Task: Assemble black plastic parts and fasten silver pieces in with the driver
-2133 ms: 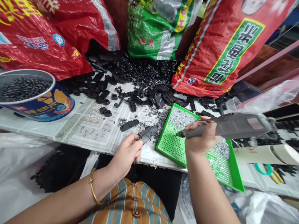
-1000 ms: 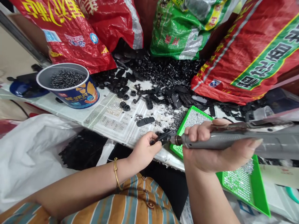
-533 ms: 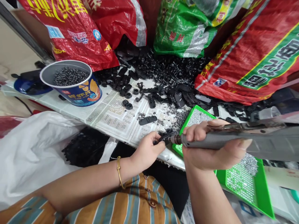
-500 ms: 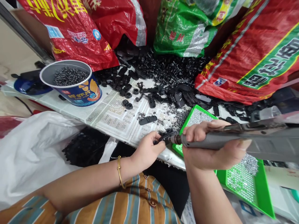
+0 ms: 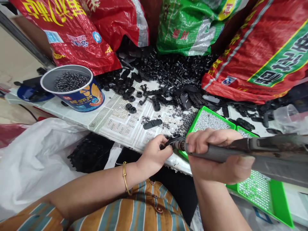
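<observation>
The left hand (image 5: 157, 155) pinches a black part (image 5: 175, 140) near the front edge of the bench (image 5: 120, 130), long axis toward the right hand (image 5: 216, 154), which grips a grey tool (image 5: 271, 158) (tip contact unclear).

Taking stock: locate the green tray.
In the head view, the green tray is on the right, partly hidden behind the right hand and its tool, in front of the rightmost red bag.
</observation>
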Demonstrator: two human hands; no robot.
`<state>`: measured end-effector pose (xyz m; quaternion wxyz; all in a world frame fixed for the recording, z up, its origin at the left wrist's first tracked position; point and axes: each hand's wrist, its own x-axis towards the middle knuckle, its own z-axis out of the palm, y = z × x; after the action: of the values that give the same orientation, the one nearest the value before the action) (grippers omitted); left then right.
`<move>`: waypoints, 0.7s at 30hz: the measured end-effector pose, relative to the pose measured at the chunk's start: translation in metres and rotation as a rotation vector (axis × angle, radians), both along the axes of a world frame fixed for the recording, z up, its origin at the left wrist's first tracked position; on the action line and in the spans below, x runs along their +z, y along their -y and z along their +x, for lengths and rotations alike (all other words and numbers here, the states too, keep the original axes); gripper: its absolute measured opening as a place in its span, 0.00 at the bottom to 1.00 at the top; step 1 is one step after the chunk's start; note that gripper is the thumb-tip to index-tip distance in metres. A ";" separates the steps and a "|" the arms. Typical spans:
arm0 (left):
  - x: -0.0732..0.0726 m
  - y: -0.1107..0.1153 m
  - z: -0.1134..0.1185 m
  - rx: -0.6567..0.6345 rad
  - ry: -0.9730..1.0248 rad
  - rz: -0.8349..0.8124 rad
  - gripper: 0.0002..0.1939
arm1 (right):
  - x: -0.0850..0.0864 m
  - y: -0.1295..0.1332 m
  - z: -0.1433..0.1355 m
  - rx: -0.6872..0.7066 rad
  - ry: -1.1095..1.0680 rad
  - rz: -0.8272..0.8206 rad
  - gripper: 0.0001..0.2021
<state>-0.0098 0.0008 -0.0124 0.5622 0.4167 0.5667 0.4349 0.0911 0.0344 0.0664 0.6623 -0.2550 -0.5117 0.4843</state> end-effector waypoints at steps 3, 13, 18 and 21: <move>0.003 0.000 -0.001 -0.006 -0.024 0.011 0.02 | 0.001 0.002 0.000 0.002 0.011 0.018 0.13; 0.003 0.000 -0.002 -0.040 -0.092 0.099 0.04 | 0.002 0.007 0.009 -0.109 -0.016 0.048 0.15; 0.009 -0.005 -0.012 -0.007 0.091 -0.065 0.06 | 0.014 0.010 0.053 -0.418 0.044 0.090 0.22; 0.015 -0.005 -0.015 -0.035 0.308 -0.210 0.08 | 0.004 0.010 0.092 -0.682 0.064 0.064 0.22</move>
<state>-0.0244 0.0055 0.0029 0.6902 0.2939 0.5090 0.4220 0.1829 0.0243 0.0701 0.7772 -0.4054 -0.4328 0.2104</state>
